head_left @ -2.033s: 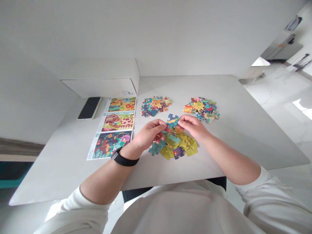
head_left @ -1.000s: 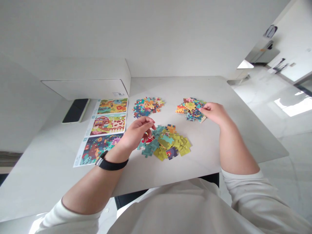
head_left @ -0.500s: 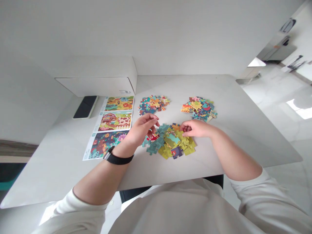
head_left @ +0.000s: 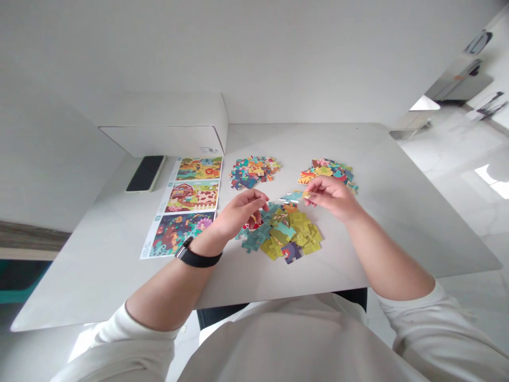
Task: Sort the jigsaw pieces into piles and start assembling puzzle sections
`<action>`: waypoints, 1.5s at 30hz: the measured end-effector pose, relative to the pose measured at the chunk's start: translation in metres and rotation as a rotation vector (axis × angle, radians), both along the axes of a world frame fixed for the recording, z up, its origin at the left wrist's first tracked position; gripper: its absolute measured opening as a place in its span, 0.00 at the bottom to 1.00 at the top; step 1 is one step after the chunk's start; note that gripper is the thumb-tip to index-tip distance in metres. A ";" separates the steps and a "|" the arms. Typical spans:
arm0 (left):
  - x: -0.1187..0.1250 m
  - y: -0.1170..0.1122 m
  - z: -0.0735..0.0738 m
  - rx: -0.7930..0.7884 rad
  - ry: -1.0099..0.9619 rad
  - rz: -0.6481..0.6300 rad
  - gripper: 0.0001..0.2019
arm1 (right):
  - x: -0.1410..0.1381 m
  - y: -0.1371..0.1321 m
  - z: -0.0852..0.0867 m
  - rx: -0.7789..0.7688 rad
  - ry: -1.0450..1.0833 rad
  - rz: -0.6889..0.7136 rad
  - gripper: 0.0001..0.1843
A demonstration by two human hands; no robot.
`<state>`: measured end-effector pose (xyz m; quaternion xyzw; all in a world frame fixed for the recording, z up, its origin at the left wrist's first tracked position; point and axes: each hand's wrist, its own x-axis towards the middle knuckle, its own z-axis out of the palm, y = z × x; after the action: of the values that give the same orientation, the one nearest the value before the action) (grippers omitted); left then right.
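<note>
My right hand (head_left: 332, 199) pinches a teal puzzle piece (head_left: 292, 197) and holds it just above the near pile of puzzle pieces (head_left: 284, 236), which is mostly yellow-green and teal. My left hand (head_left: 238, 212), with a black watch at the wrist, hovers over the left side of that pile. Its fingers are curled together in a pinch, and whether anything is in them is hidden. Two more piles lie farther back: a middle pile (head_left: 254, 171) and a right pile (head_left: 328, 174) just beyond my right hand.
A sheet with three coloured reference pictures (head_left: 186, 204) lies left of the piles. A black phone (head_left: 146, 173) rests beside it, and a white box (head_left: 167, 127) stands at the back left. The grey table (head_left: 397, 212) ends at the right above a pale floor.
My right hand went out to the right pile, came back to the near pile, and now lifts a teal piece from it. My left hand has stayed over the near pile.
</note>
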<state>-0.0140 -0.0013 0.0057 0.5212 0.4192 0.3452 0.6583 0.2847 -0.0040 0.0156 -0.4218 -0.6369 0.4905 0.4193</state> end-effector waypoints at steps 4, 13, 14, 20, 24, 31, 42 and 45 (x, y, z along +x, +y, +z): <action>0.003 -0.005 0.004 -0.045 -0.015 -0.070 0.21 | -0.009 -0.008 -0.006 0.077 -0.018 0.067 0.16; 0.004 -0.006 0.005 -0.017 0.007 -0.101 0.21 | -0.028 -0.011 -0.013 0.111 -0.117 0.062 0.17; 0.004 -0.006 0.004 -0.017 0.006 -0.106 0.21 | -0.029 -0.010 -0.014 0.113 -0.122 0.053 0.17; 0.002 -0.003 0.002 -0.032 -0.011 -0.093 0.21 | -0.031 -0.008 -0.020 0.119 -0.106 0.006 0.19; -0.004 0.005 -0.002 -0.067 -0.052 0.032 0.21 | -0.025 -0.005 -0.020 0.097 -0.073 -0.001 0.28; -0.027 0.043 -0.007 -0.118 -0.088 0.415 0.18 | -0.007 0.006 -0.023 0.098 -0.298 -0.057 0.25; -0.026 0.032 -0.003 -0.008 -0.007 0.274 0.20 | -0.006 0.000 -0.017 0.107 -0.792 0.173 0.21; -0.020 0.024 0.001 0.034 0.025 0.219 0.18 | -0.014 -0.007 -0.014 0.195 -0.859 0.174 0.29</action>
<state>-0.0345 0.0227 0.0062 0.4877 0.4757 0.4157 0.6025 0.2707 -0.0112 0.0018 -0.4905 -0.8297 0.2421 0.1116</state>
